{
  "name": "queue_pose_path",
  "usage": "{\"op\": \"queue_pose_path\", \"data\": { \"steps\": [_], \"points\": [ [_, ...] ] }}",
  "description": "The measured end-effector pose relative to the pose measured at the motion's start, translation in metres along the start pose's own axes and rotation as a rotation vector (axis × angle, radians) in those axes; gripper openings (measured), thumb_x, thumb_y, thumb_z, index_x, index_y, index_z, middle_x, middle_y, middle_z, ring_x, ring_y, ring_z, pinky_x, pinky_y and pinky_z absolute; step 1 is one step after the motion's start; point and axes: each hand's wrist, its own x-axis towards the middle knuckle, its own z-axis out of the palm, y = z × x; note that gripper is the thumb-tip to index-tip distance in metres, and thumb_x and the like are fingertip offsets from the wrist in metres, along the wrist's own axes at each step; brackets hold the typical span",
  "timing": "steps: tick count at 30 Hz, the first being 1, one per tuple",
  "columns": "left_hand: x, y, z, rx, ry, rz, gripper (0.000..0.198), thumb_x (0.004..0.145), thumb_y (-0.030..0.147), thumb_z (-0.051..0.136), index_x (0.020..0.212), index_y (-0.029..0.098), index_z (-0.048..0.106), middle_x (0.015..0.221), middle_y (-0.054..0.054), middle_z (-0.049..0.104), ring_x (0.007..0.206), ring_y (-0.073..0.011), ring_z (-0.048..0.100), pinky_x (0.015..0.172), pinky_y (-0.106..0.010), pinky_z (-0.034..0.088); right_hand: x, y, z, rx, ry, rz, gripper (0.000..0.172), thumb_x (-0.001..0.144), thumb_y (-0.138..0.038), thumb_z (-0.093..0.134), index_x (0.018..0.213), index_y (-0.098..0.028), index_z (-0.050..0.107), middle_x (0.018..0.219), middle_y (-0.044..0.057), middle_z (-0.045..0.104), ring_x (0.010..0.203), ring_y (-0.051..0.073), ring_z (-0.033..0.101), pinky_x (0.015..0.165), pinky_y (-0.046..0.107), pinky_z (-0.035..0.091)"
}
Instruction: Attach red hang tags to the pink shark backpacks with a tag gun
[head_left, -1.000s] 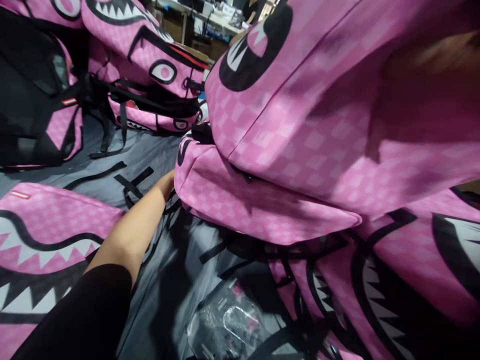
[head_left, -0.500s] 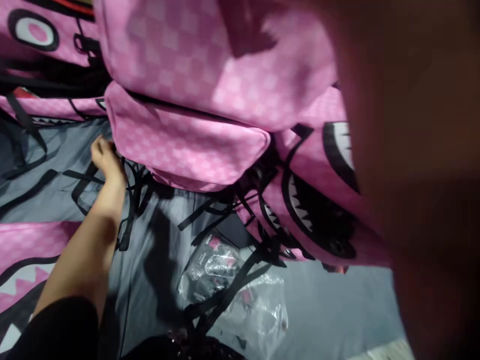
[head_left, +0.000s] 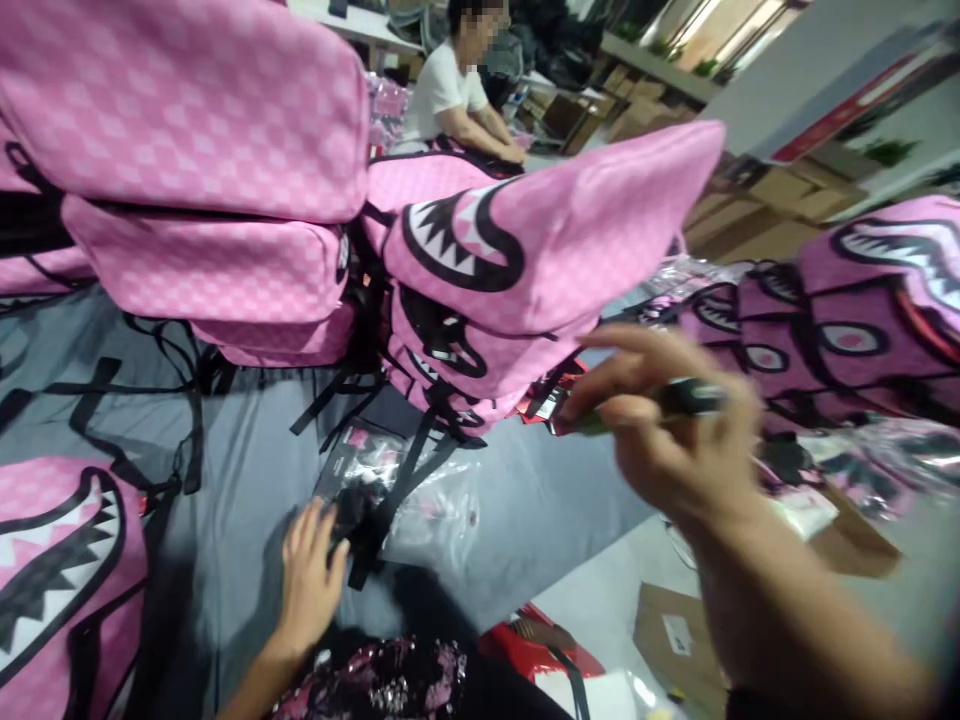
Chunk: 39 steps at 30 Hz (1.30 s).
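My left hand [head_left: 311,570] is over the grey table cover, fingers stretched out, beside a black strap [head_left: 367,545] and a clear plastic bag [head_left: 439,510]. Raised on the right, my right hand [head_left: 675,430] has its fingers closed around a small dark-handled tool [head_left: 694,396]; blur hides its exact kind. Just beyond that hand leans a stack of pink checked backpacks [head_left: 600,230] with black-and-white shark-mouth prints. Another pink backpack stack [head_left: 225,130] stands to the left of it, with black straps hanging down onto the cover.
A pink backpack [head_left: 67,560] lies at the near left. More shark-print backpacks [head_left: 885,310] are piled at the right. Behind the stacks sits a person in a white shirt [head_left: 442,90]. Cardboard [head_left: 675,630] and a red package [head_left: 540,640] lie below the table edge [head_left: 592,555].
The view has swung up and right. My left hand has left the strap area under the left stack and moved nearer my body. My right hand now shows, holding the dark-handled tool.
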Motion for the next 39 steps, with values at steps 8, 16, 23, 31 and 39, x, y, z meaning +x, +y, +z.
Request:
{"op": "queue_pose_path", "data": {
  "steps": [8,16,23,31,39],
  "points": [
    [-0.01,0.117,0.125,0.257,-0.308,0.403,0.101,0.071,0.053,0.078,0.156,0.03,0.027,0.165,-0.016,0.01,0.151,-0.043,0.014,0.116,-0.063,0.027,-0.142,0.226,0.057,-0.333,-0.454,0.632,0.052,0.096,-0.058,0.04,0.083,-0.02,0.073,0.07,0.009,0.071,0.075,0.026,0.071,0.06,0.029,0.045],
    [-0.028,0.125,0.183,0.554,-0.369,0.076,0.07,0.086,0.055,0.06,0.144,0.016,0.051,0.162,-0.021,0.022,0.149,-0.0434,0.021,0.117,-0.063,0.022,-0.18,0.339,0.109,-0.114,-0.592,0.384,0.045,0.095,-0.027,0.049,0.14,-0.028,0.053,0.121,0.01,0.068,0.103,0.024,0.068,0.084,0.031,0.05],
    [-0.036,0.159,0.182,0.72,-0.398,-0.182,0.071,0.092,0.052,0.049,0.151,0.013,0.039,0.162,-0.022,0.019,0.148,-0.0415,0.023,0.116,-0.057,0.025,-0.148,0.324,0.15,0.033,-0.679,0.133,0.079,0.08,-0.014,0.066,0.151,-0.03,0.036,0.141,0.014,0.05,0.123,0.029,0.052,0.098,0.038,0.047],
    [0.029,0.214,0.223,0.756,-0.267,-0.211,0.08,0.092,0.062,0.036,0.149,0.005,0.04,0.143,-0.03,0.045,0.126,-0.0444,0.046,0.101,-0.059,0.038,-0.2,0.374,0.1,0.055,-0.542,0.315,0.055,0.093,-0.021,0.049,0.147,-0.024,0.043,0.142,0.012,0.052,0.128,0.024,0.052,0.108,0.038,0.042],
    [0.034,0.229,0.219,0.545,-0.209,-0.38,0.08,0.091,0.06,0.02,0.15,0.007,0.033,0.141,-0.027,0.044,0.13,-0.0441,0.043,0.098,-0.06,0.039,-0.283,0.475,0.023,-0.005,-0.173,0.686,0.047,0.086,-0.019,0.049,0.132,-0.023,0.059,0.126,0.008,0.067,0.115,0.019,0.064,0.099,0.032,0.052]
  ]
}}
